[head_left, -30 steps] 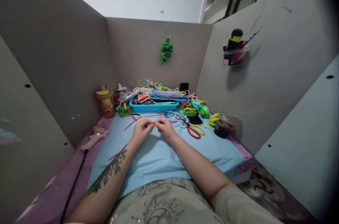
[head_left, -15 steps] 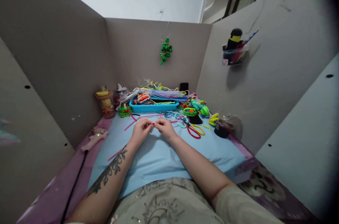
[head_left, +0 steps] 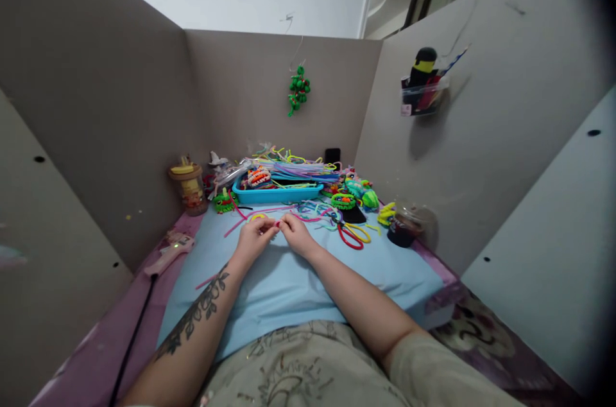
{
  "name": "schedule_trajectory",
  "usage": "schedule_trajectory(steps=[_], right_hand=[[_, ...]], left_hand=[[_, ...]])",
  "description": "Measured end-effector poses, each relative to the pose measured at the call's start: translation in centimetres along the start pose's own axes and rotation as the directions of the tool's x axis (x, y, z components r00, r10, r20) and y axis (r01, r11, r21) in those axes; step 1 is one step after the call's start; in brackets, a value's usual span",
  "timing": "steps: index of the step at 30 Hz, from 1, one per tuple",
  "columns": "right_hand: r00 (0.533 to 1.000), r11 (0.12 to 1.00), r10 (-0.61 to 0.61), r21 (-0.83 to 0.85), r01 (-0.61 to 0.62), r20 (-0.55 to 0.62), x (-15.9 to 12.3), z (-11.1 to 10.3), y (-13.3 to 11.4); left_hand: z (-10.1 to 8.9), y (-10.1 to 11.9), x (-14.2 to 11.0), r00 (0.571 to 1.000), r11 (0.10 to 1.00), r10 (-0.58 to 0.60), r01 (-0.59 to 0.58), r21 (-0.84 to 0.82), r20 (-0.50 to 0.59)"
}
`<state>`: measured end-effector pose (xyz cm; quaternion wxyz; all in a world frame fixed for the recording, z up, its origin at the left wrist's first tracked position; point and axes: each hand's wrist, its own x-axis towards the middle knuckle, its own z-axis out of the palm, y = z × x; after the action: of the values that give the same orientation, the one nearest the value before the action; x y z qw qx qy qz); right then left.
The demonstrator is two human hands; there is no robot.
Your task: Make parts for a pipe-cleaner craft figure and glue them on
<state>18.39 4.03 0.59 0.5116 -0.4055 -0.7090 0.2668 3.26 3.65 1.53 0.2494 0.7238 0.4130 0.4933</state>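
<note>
My left hand [head_left: 256,235] and my right hand [head_left: 296,233] meet above the blue cloth [head_left: 289,285], fingertips almost touching. Between them shows a small pink piece [head_left: 277,224], apparently pipe cleaner, pinched by both. My fingers cover most of it. A bit of yellow shows behind the left fingers. Just beyond the hands lie loose pink pipe cleaners [head_left: 234,227] and a tangle of blue and purple ones. Scissors with red and yellow handles [head_left: 351,240] rest to the right of my right hand.
A blue tray [head_left: 279,194] heaped with pipe cleaners stands at the back. To the left are a lidded cup [head_left: 189,189] and a pink glue gun [head_left: 168,253] with its black cord. On the right sit a dark cup [head_left: 404,230] and green pipe-cleaner figures [head_left: 368,198]. Grey panels enclose three sides.
Both hands stay together at the pink piece, with the right fingers turned slightly. The whole view has shifted a little, so everything sits slightly further left.
</note>
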Motion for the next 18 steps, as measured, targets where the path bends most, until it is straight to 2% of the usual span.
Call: schedule_trajectory(steps=[5,11,15,18], right_hand=[[0.999,1.000,0.012,-0.008,-0.012,-0.040,0.2,0.0,0.2],[0.997,0.998,0.038,0.043,-0.035,-0.067,0.3,0.1,0.3],[0.996,0.991,0.072,0.118,-0.065,-0.052,0.2,0.2,0.1],[0.995,0.981,0.095,0.173,-0.089,-0.026,0.0,0.2,-0.2]], left_hand=[[0.2,0.3,-0.2,1.000,1.000,-0.009,0.009,-0.005,-0.015],[0.4,0.6,-0.2,0.997,0.993,-0.082,0.083,-0.084,0.011],[0.5,1.2,-0.1,0.992,0.977,-0.116,0.124,-0.171,0.054],[0.6,1.3,-0.1,0.994,0.981,-0.093,0.101,-0.168,0.054]])
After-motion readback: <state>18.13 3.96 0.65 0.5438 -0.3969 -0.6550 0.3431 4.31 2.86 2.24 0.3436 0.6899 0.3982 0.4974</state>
